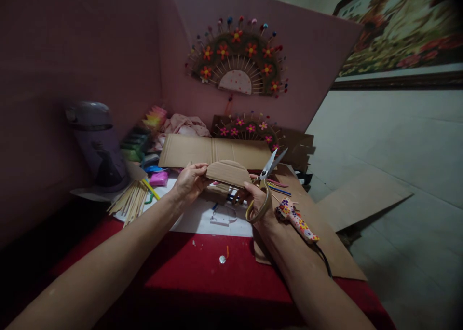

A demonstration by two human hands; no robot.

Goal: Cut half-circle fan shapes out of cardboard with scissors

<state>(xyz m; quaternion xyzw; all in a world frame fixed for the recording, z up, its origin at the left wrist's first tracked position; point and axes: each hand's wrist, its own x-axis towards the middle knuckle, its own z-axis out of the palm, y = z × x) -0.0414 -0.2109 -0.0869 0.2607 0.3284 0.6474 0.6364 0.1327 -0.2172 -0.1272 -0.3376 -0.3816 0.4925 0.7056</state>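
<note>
A half-round piece of brown cardboard (227,172) is held up over the table, its curved edge at the top. My left hand (191,180) pinches its left corner between thumb and fingers. At the right corner, my right hand (258,199) grips the same piece with thumb and fingers. Scissors (266,170) also hang on my right hand, blades pointing up and parted, their handle loops around the hand. Behind the piece lies a larger folded cardboard sheet (188,151). White paper (184,220) with a drawing lies below my hands.
Wooden sticks (127,200) and a purple bottle (100,149) are on the left. On the right, a flower-patterned glue gun (296,220) with a black cord rests on cardboard (325,248). A decorated fan (237,62) hangs on the pink panel, above a second fan (249,128).
</note>
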